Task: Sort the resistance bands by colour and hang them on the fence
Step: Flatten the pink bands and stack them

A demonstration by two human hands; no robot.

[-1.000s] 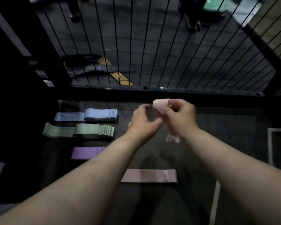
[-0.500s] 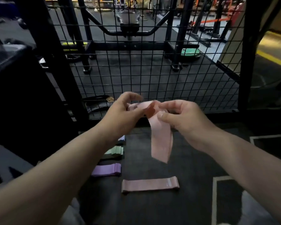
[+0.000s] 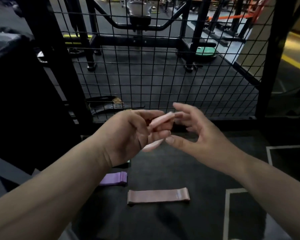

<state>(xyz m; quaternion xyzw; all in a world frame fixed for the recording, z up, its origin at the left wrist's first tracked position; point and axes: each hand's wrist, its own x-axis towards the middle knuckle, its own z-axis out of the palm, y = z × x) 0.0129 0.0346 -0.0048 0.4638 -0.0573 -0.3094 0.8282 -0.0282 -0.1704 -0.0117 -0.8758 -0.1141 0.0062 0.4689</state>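
My left hand (image 3: 130,134) grips a pale pink resistance band (image 3: 160,121), folded over its fingers, with one end poking out below the hand. My right hand (image 3: 196,134) hovers just right of it, fingers spread and blurred, thumb tip close to the left fingertips; whether it touches the band is unclear. Both hands are in front of the black wire-mesh fence (image 3: 163,75). On the dark floor below lie a second pink band (image 3: 158,196), flat, and a purple stack of bands (image 3: 114,178), partly hidden by my left forearm.
A thick black fence post (image 3: 274,58) stands at the right and a dark upright structure (image 3: 24,84) at the left. Gym frames and a green weight plate (image 3: 205,51) lie behind the mesh. White floor lines (image 3: 229,205) run at the lower right.
The pink band hung down long from both hands; now it is bunched in my left hand and my right hand has opened and drawn slightly right. The view tilted up a little.
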